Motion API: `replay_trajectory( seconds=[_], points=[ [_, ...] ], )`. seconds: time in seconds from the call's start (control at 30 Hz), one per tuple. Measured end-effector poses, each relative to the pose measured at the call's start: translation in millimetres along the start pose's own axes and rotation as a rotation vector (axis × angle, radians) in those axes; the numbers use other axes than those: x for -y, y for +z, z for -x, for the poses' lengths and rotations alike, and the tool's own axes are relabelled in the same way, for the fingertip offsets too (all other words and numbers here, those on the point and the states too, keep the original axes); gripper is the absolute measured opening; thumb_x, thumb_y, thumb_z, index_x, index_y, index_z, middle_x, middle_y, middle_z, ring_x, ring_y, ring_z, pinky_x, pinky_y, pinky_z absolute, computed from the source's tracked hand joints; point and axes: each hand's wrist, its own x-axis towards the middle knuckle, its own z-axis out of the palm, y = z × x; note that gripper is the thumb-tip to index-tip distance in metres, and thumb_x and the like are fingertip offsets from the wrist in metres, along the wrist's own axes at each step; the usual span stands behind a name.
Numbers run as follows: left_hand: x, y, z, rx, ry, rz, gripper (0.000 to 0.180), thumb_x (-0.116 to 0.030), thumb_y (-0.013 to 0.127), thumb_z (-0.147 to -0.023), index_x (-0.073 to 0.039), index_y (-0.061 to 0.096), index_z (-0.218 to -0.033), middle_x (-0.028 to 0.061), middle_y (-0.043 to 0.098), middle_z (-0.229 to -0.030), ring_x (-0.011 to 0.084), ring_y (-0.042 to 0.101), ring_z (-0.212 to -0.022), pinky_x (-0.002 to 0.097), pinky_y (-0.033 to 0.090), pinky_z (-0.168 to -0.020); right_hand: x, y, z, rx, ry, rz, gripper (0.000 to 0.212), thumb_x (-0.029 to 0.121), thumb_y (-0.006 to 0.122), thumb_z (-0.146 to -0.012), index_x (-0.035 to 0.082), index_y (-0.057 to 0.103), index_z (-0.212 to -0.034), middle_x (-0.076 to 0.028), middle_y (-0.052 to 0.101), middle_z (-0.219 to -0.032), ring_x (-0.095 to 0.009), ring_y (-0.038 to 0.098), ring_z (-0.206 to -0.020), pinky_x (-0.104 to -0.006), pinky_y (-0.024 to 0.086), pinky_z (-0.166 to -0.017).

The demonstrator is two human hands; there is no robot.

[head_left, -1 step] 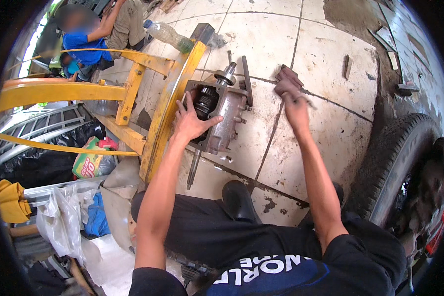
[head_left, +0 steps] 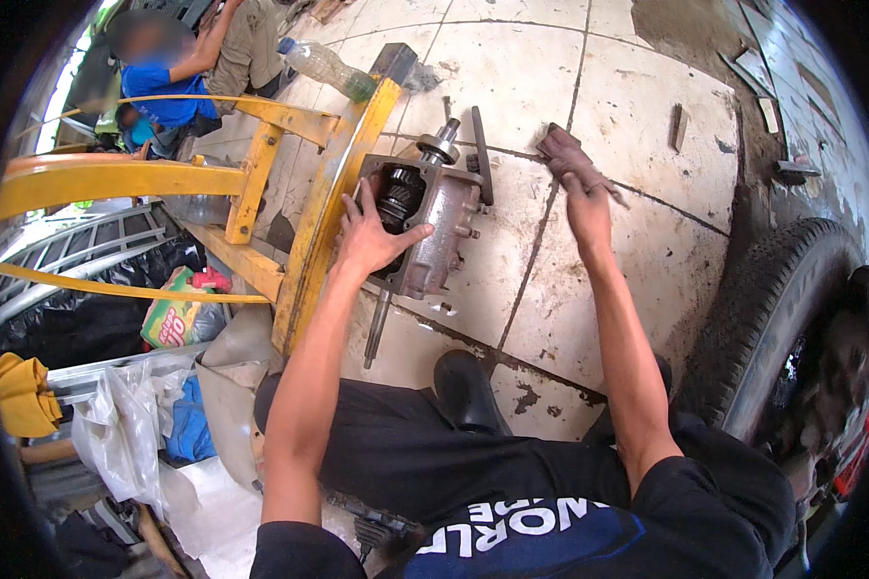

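Observation:
A grey metal gearbox housing rests on the tiled floor in front of me. Through its opening show dark gears, and a long shaft sticks out of its near end. My left hand lies spread across the open side, thumb on the housing's top edge and fingers along the far-left rim. Off to the right, my right hand is closed around a dirty brown rag just over the tiles. The rag's far end hangs out beyond the fingers, with a loose tail on the right.
A yellow metal frame stands tight against the gearbox's left. Behind the gearbox lie a dark flat bar and a plastic bottle. A large tyre bounds the right. Another person sits at the far left.
My right hand has shifted slightly right with the rag, which now looks more stretched out. My left hand stays on the gearbox housing.

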Motion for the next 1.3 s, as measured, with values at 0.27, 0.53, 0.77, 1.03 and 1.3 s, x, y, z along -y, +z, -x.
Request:
replay_trajectory(
  seconds=[0.27, 0.53, 0.77, 1.03, 1.3],
  points=[
    [33.8, 4.0, 40.7, -0.103, 0.116, 0.095, 0.129, -0.071, 0.069, -0.072, 0.007, 0.005, -0.152, 0.0333, 0.017, -0.155, 0.0425, 0.023, -0.145, 0.0459, 0.022, -0.118, -60.5, 34.2, 51.4, -0.140, 0.262, -0.196, 0.036, 0.030, 0.049, -0.102, 0.002, 0.063, -0.120, -0.007, 0.066, -0.116, -0.017, 0.058, -0.111, -0.0315, 0.042, -0.102],
    [24.7, 13.4, 33.3, -0.181, 0.097, 0.045, 0.113, -0.059, 0.068, -0.083, 0.010, 0.011, -0.151, 0.0316, 0.023, -0.154, 0.0392, 0.025, -0.144, 0.0400, 0.021, -0.119, -38.6, 119.7, 138.4, 0.184, 0.603, -0.887, 0.050, 0.036, 0.034, -0.104, 0.000, 0.046, -0.136, -0.011, 0.051, -0.137, -0.023, 0.045, -0.129, -0.0348, 0.029, -0.114],
    [19.3, 54.0, 29.5, -0.433, -0.107, 0.061, 0.107, -0.074, 0.056, -0.082, -0.004, 0.018, -0.154, 0.0270, 0.025, -0.154, 0.0416, 0.020, -0.144, 0.0553, 0.012, -0.116, 24.4, 112.4, 142.3, 0.593, 0.499, -0.016, 0.060, 0.030, 0.056, -0.087, -0.008, 0.048, -0.133, -0.028, 0.054, -0.130, -0.033, 0.052, -0.125, -0.0382, 0.038, -0.107],
    [7.6, 54.4, 31.1, -0.450, -0.102, 0.011, 0.097, -0.070, 0.053, -0.086, -0.006, 0.022, -0.153, 0.0262, 0.027, -0.152, 0.0426, 0.024, -0.142, 0.0598, 0.015, -0.113, 38.8, 142.2, 134.9, 0.437, 0.530, 0.115, 0.058, 0.035, 0.050, -0.085, -0.015, 0.058, -0.112, -0.036, 0.063, -0.108, -0.045, 0.063, -0.105, -0.0453, 0.046, -0.094],
    [-2.7, 36.5, 26.0, -0.305, 0.038, -0.127, 0.087, -0.062, 0.044, -0.094, -0.009, 0.013, -0.155, 0.0394, 0.018, -0.150, 0.0535, 0.019, -0.140, 0.0643, 0.012, -0.113, 18.0, 148.3, 117.2, 0.631, 0.392, 0.144, 0.051, 0.032, 0.041, -0.094, -0.010, 0.056, -0.117, -0.037, 0.057, -0.116, -0.050, 0.054, -0.114, -0.0516, 0.040, -0.101]
  ],
)
